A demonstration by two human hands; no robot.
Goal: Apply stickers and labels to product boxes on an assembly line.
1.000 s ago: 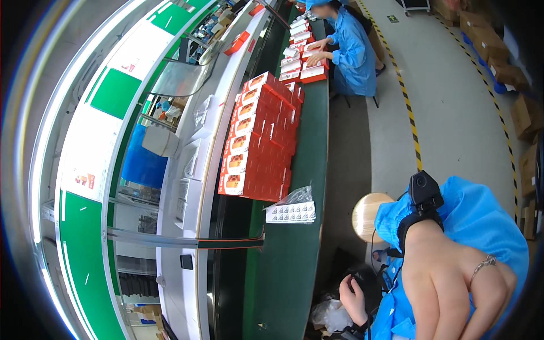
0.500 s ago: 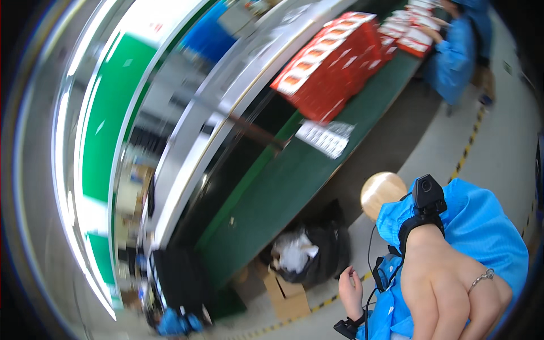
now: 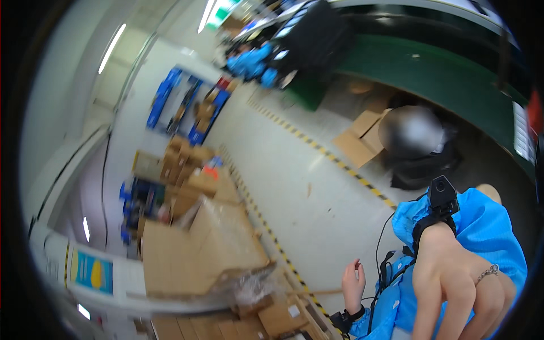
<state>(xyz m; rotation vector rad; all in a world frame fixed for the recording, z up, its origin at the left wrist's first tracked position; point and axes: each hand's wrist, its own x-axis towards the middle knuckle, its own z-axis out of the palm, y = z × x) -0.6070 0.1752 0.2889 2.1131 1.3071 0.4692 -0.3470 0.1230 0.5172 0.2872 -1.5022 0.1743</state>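
Observation:
My right hand is large at the lower right, its back toward the view. A ring-like silver chain crosses one finger. Its fingers reach downward, slightly apart, and their tips run out of the picture; no held thing shows. A black wrist strap carries a small black camera above it, against the blue sleeve. Lower and farther left, my left hand is raised with fingers loosely bent and apart, touching nothing visible. Another black camera device sits at that wrist, with dark cables alongside.
A green-topped bench runs along the upper right, with a black bag and an open carton below. Yellow-black tape marks the floor. Stacked cardboard stands at left, before blue racks. A person in blue is far off.
The view has swung left, bringing the cardboard stacks and racks in. The red boxes have mostly left the picture on the right. My right hand's fingers have spread slightly.

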